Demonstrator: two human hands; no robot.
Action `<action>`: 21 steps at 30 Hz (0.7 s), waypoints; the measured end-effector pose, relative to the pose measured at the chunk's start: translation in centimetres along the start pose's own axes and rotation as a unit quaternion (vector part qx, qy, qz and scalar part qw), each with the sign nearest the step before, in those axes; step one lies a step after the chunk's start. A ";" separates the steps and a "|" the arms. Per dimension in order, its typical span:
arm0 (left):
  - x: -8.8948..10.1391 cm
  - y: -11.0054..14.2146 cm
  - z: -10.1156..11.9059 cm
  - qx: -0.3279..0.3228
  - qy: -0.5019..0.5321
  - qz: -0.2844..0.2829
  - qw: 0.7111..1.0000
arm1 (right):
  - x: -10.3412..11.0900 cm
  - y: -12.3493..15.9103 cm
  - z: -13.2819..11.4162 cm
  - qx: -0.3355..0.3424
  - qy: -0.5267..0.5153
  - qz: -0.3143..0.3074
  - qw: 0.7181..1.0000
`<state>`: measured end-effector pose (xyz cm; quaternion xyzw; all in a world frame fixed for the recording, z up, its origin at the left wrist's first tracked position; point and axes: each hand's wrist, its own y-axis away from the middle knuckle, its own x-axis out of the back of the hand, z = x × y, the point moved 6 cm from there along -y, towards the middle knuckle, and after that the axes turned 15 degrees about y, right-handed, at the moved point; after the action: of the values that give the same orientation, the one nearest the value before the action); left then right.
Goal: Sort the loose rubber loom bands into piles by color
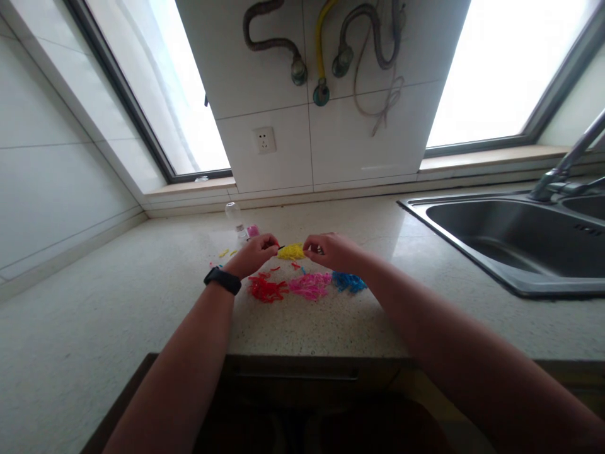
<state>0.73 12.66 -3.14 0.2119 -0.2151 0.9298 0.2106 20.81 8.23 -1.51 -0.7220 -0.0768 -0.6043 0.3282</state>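
On a speckled stone counter (118, 302) lie small heaps of thin coloured strips: a red heap (265, 289), a pink heap (311, 284), a blue heap (348, 282) and a yellow heap (291, 251) behind them. My left hand (254, 254), with a black band on the wrist, is closed in a pinch on a tiny dark piece at the yellow heap's left edge. My right hand (332, 250) is curled shut at the yellow heap's right edge, touching it; what its fingers hold is too small to make out.
A small clear bottle (235, 219) and a pink lump (253, 231) sit behind the heaps, with loose strips (224, 253) to the left. A steel sink (515, 243) with a tap (562, 167) is at right. The tiled wall has a socket (265, 140) and hoses.
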 end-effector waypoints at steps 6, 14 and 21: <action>-2.4 0.4 1.9 -0.005 0.104 -0.071 0.992 | -0.4 -0.2 -2.6 0.049 -0.139 -0.013 0.989; -3.0 0.6 2.2 0.012 0.140 -0.089 0.986 | -1.0 -0.5 -1.8 0.000 -0.230 0.015 0.973; -3.1 0.6 1.8 0.021 0.132 -0.090 0.987 | -1.4 -0.6 -1.5 0.003 -0.257 0.005 0.966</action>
<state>3.54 10.31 -3.33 0.1102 -0.1463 0.9309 0.3159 18.87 8.27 -2.48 -0.8526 -0.1562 -0.3964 0.3027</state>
